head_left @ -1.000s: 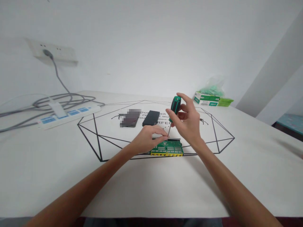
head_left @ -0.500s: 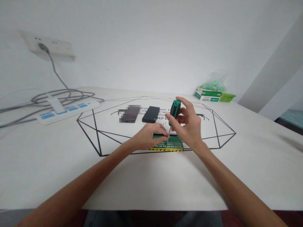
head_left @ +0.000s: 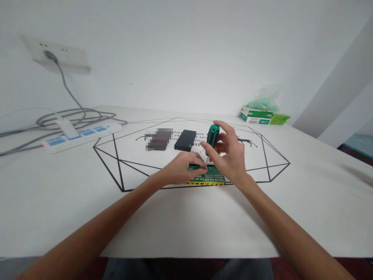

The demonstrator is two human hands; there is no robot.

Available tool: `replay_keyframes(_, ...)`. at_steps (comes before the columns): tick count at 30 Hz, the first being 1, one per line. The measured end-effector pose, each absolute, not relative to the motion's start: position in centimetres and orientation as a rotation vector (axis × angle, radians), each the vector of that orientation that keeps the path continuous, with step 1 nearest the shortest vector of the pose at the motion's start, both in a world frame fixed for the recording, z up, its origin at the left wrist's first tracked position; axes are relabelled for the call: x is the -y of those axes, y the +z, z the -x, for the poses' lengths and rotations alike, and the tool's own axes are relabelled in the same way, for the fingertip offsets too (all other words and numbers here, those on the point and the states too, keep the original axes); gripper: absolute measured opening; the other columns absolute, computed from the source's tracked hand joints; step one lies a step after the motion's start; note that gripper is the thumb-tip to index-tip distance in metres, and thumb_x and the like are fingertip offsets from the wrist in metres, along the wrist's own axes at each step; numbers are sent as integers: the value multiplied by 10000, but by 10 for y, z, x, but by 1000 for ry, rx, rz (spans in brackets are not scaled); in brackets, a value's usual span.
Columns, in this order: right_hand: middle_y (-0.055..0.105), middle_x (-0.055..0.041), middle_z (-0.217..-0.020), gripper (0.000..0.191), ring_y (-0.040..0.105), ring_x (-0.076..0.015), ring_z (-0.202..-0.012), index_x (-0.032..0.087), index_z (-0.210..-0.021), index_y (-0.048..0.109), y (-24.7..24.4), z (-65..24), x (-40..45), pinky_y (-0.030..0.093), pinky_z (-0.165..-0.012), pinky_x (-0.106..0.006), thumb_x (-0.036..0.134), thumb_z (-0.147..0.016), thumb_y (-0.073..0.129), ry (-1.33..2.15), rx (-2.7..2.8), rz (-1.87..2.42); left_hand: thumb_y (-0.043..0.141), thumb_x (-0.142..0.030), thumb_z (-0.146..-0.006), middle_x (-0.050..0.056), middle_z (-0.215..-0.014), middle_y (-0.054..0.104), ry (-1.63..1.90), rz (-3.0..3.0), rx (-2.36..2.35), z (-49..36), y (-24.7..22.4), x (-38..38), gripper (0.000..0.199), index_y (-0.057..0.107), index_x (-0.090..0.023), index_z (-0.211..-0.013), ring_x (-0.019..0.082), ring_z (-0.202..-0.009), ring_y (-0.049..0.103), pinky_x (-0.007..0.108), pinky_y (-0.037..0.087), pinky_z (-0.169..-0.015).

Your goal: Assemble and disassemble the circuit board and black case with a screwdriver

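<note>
My right hand (head_left: 225, 153) grips a screwdriver (head_left: 212, 139) by its green-and-black handle, the thumb on one side and the fingers curled round the other. Its thin metal shaft points down at a green circuit board (head_left: 214, 175), which has a yellow-and-black front edge and lies on the table. My left hand (head_left: 188, 167) rests over the board's left part. Its thumb and fingertips are pinched together at the lower end of the shaft. Whatever sits between them is too small to make out, and the screwdriver's tip is hidden there.
Beyond the hands lie a black rectangular case (head_left: 185, 140) and a dark, pixelated flat object (head_left: 159, 140). A power strip (head_left: 84, 136) with coiled grey cable (head_left: 72, 112) is at left. Green-and-white boxes (head_left: 255, 114) with a plastic bag (head_left: 265, 99) stand at the back right.
The right hand has shifted slightly left with the screwdriver. Its shaft end has risen from the board to the left fingertips. The left hand stays nearly in place.
</note>
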State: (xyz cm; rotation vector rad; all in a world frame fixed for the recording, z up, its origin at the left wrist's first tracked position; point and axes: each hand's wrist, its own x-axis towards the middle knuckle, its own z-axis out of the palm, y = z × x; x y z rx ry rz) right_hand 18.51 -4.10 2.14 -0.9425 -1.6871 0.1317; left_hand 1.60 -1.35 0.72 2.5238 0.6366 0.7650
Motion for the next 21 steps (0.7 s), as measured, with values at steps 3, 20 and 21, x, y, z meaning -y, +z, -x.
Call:
replay_keyframes(3, 552, 28, -775, 489, 522, -90, -453, 284, -1281, 389, 21, -185, 41, 471, -447, -261, 379, -851, 602, 141, 1690, 946, 607, -248, -850, 50, -888, 718, 757, -2534, -640, -16, 7, 13, 147, 735, -177, -845, 157, -816, 644, 280, 490, -783)
replay_keyframes(20, 562, 40, -745, 464, 525, -91, -449, 283, -1264, 397, 21, -185, 42, 453, -444, -258, 348, -846, 587, 113, 1702, 924, 620, -232, -830, 48, -882, 715, 715, -2542, -671, -16, 8, 15, 133, 739, -173, -813, 155, -804, 647, 265, 482, -772)
replay_keyframes(21, 560, 41, -743, 463, 528, -92, -451, 284, -1261, 400, 21, -185, 42, 454, -445, -256, 349, -844, 590, 108, 1701, 921, 618, -232, -831, 49, -884, 716, 711, -2543, -673, -16, 8, 15, 136, 738, -173, -812, 157, -806, 648, 265, 482, -771)
